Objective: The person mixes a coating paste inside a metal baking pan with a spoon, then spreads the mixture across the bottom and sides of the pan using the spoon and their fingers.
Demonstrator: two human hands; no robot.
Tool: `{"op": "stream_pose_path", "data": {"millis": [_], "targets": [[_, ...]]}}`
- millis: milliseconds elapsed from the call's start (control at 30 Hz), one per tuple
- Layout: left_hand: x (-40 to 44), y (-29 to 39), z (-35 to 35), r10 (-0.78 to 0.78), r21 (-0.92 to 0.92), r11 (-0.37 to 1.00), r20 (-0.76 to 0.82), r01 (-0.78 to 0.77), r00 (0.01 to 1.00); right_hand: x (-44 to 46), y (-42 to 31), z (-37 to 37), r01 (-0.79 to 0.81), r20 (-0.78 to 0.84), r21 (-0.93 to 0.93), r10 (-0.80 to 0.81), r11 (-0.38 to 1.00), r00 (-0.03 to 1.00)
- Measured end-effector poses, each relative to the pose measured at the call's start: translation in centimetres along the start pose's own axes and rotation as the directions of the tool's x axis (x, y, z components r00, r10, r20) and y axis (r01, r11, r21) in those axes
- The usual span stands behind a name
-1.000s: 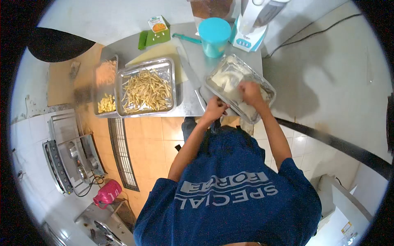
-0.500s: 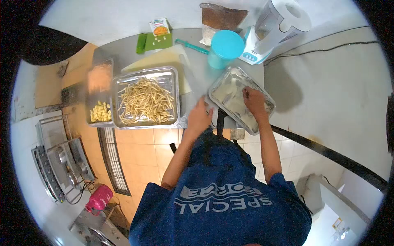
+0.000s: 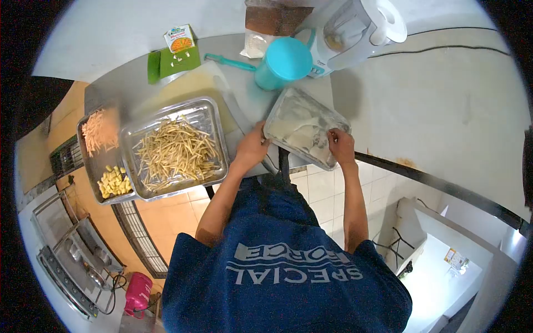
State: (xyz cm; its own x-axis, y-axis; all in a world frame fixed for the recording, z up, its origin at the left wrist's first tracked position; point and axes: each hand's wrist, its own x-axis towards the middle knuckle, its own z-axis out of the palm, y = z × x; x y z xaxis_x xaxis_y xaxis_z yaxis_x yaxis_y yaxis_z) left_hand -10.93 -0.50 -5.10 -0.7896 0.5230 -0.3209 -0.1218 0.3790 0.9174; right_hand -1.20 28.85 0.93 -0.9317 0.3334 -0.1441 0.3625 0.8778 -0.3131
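Observation:
A rectangular metal tray [image 3: 282, 101] lies at a slant at the table's front right, its bottom covered with pale, flour-like powder [image 3: 300, 130]. My left hand [image 3: 251, 147] is at the tray's left edge, fingers and thumb closed round the rim. Over the tray's right side, my right hand [image 3: 341, 146] has its fingers drawn together low above the powder; whatever they pinch is hidden. Left of my left hand stands another metal tray [image 3: 219, 125] heaped with thin pale-yellow sticks [image 3: 177, 152].
Farther left, a metal tray [image 3: 91, 177] holds orange shreds [image 3: 100, 132] and yellow chunks [image 3: 115, 182]. Behind are a turquoise lidded container [image 3: 284, 64], a blender [image 3: 355, 33], a brown-and-white bag [image 3: 272, 25], a small packet [image 3: 180, 40] and a green piece [image 3: 179, 60]. A cutting board [image 3: 194, 83] lies behind the sticks.
The view has shifted, so the table things sit farther left. My left hand has come up to the tray's rim and closed there. My right hand has moved nearer the tray's right edge.

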Motion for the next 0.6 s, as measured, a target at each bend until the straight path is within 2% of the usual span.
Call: {"op": "stream_pose_path", "data": {"millis": [67,133,167,233,267,333,400,467,500,567,600], "targets": [[0.0,-0.1,-0.1,-0.015,0.049,0.999,0.008,0.015,1.0,-1.0,-0.4,2.2,0.014,-0.003,-0.03,-0.014,0.999,1.0],[0.1,0.0,-0.6,-0.036,0.109,0.993,0.01,0.034,0.999,-2.2,-4.3,4.0,0.039,0.037,0.158,-0.045,0.987,0.998],[0.2,0.0,-0.7,-0.053,0.126,0.991,0.035,0.048,0.998,-2.3,-6.0,4.4,0.033,0.04,0.165,-0.04,0.986,0.998],[0.2,0.2,-0.9,-0.076,0.138,0.988,0.062,0.066,0.995,-2.6,-8.1,4.1,-0.011,0.164,0.273,-0.035,0.962,0.986],[0.1,0.3,-1.0,-0.037,0.16,0.987,0.05,0.029,0.998,-2.9,-8.0,3.7,-0.01,0.171,0.271,-0.038,0.963,0.984],[0.0,0.4,-1.1,0.006,0.184,0.983,0.028,-0.011,1.0,-2.9,-7.2,2.8,-0.104,0.078,0.395,0.079,0.913,0.994],[0.4,0.4,-1.2,0.008,0.192,0.981,0.033,-0.014,0.999,-3.0,-5.4,1.0,-0.074,0.021,0.384,0.071,0.92,0.997],[0.9,0.2,-1.6,0.016,0.149,0.988,0.058,-0.025,0.998,-3.2,-2.8,0.1,-0.12,-0.026,0.166,0.126,0.979,0.992],[0.8,0.1,-1.4,0.006,0.097,0.995,0.087,-0.015,0.996,-3.7,-1.9,0.6,-0.121,-0.028,0.166,0.127,0.979,0.991],[0.2,0.7,-1.2,0.018,0.123,0.992,0.068,-0.026,0.998,-4.3,-0.3,2.2,-0.07,-0.017,-0.099,0.069,0.993,0.997],[0.3,1.0,-1.5,0.035,0.156,0.987,0.047,-0.042,0.998,-4.3,-0.6,3.2,-0.062,-0.02,-0.091,0.06,0.994,0.998]]}}
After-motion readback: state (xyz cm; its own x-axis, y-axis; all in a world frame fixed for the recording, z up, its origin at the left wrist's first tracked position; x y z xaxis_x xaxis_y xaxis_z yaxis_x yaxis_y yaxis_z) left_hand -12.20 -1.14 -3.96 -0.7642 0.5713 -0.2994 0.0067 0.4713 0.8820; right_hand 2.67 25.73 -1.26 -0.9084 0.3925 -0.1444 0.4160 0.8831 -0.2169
